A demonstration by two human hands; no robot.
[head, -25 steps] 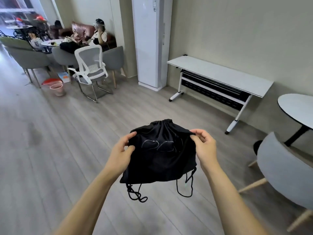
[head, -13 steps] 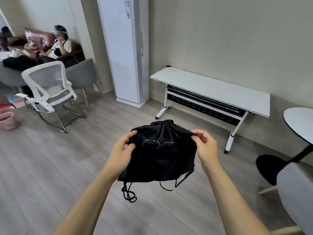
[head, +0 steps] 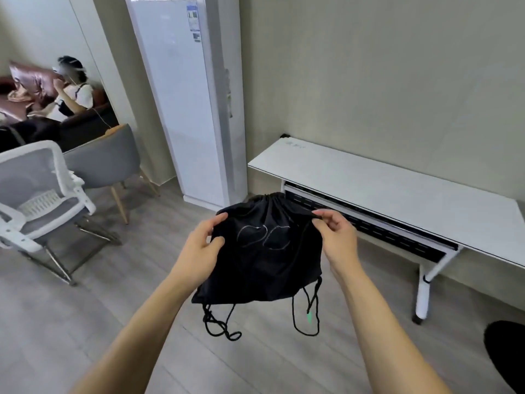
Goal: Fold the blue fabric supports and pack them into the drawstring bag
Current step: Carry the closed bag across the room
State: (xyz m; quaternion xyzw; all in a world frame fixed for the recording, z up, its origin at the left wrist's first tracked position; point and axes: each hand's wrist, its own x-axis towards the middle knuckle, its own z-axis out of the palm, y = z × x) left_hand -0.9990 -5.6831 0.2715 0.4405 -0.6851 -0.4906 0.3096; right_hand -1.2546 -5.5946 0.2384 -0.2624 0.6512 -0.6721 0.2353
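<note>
1. Holding up, in the head view, a black drawstring bag [head: 264,268] between both hands, in the air above the grey plank floor [head: 85,322] and in front of a long white table [head: 397,189].
2. Gripping the bag's upper left edge with the left hand [head: 199,247], thumb and curled fingers closed on the fabric.
3. Pinching the upper right edge with the right hand [head: 336,238], thumb and forefinger closed on the cloth, other fingers loosely bent.
4. Showing the mouth gathered tight at the top, a faint pale outline on the near face, the body hanging slack.
5. Trailing black cords [head: 221,328] below both lower corners: tangled loops on the left, one long loop on the right beside a small green tag [head: 309,319].
6. Taking in a tall white air-conditioner cabinet [head: 184,109] against the wall, just left of the table.
7. Catching, farther left, a white mesh chair [head: 37,180], a grey chair [head: 105,157] behind it, and a seated person [head: 74,95] on a dark sofa [head: 85,126].
8. Cutting off a dark rounded shape [head: 505,354] at the lower right edge.
</note>
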